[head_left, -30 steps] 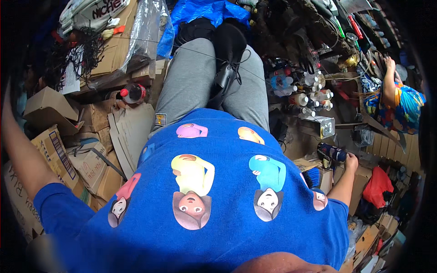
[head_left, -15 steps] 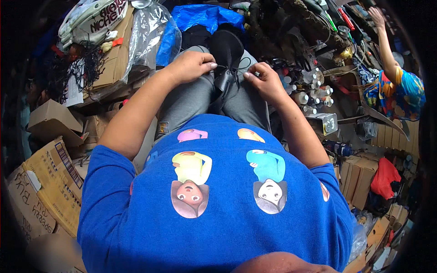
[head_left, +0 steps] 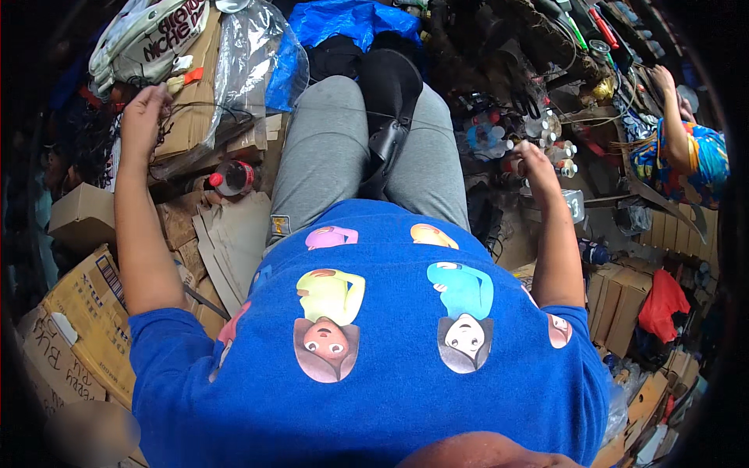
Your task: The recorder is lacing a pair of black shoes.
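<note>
A black leather shoe [head_left: 390, 82] stands clamped between my knees, over grey trousers [head_left: 324, 148]. A thin dark thread [head_left: 331, 132] runs out from the shoe on both sides, across my thighs. My left hand [head_left: 142, 117] is far out to the left beside a cardboard stack, fingers closed on the thread's left end. Out to the right, by the small bottles, my right hand [head_left: 538, 165] is closed in a pinch on the other end. The thread looks taut near the shoe; its ends at my fingers are hard to make out.
On the left lie flat cardboard [head_left: 199, 117], a clear plastic sheet [head_left: 242, 70], a red-capped bottle [head_left: 232, 179] and a box [head_left: 82, 214]. Several small bottles [head_left: 562, 152] stand at right. Another person's arm [head_left: 677, 129] shows at far right. A blue plastic sheet [head_left: 355, 22] lies ahead.
My hands have moved from close beside the shoe to far out left and right, drawing the thread outward. The shoe stays between my knees. The other person's arm has lowered.
</note>
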Available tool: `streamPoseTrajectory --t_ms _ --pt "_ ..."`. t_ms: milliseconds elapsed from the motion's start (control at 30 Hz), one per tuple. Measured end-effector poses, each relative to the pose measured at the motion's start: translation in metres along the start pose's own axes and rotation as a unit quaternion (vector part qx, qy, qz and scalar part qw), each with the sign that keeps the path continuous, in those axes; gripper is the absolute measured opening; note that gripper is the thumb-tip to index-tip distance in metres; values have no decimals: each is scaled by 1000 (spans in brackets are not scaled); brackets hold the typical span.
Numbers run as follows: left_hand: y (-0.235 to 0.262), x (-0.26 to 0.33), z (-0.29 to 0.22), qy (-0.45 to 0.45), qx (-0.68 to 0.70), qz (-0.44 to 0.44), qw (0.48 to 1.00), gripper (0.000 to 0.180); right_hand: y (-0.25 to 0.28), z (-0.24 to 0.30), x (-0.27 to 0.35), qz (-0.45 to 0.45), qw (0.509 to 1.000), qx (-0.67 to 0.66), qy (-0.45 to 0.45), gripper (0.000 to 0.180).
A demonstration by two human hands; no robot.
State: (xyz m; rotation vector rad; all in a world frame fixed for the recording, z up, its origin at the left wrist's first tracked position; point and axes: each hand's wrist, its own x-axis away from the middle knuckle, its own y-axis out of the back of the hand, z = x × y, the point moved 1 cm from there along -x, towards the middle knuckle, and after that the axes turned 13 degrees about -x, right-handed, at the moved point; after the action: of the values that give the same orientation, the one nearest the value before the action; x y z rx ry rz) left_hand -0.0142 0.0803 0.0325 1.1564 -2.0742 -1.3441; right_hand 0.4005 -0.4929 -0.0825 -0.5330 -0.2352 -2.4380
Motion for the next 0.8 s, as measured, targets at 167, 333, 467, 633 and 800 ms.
streamPoseTrajectory --t_ms 167,333,467,633,800 --pt "-63 31 -120 -233 49 -85 968 35 -51 33 -14 -26 959 207 191 32" --pt "-150 53 -238 -452 48 170 874 37 -151 74 -15 146 934 246 217 22" --pt "-170 31 -260 -446 -41 318 835 31 -177 90 -13 173 920 268 227 21" --pt "-188 17 -257 -427 -13 438 791 28 -170 88 -12 188 907 292 240 30" --pt "-204 18 -246 -419 115 451 780 26 -174 84 -16 185 903 273 275 20"
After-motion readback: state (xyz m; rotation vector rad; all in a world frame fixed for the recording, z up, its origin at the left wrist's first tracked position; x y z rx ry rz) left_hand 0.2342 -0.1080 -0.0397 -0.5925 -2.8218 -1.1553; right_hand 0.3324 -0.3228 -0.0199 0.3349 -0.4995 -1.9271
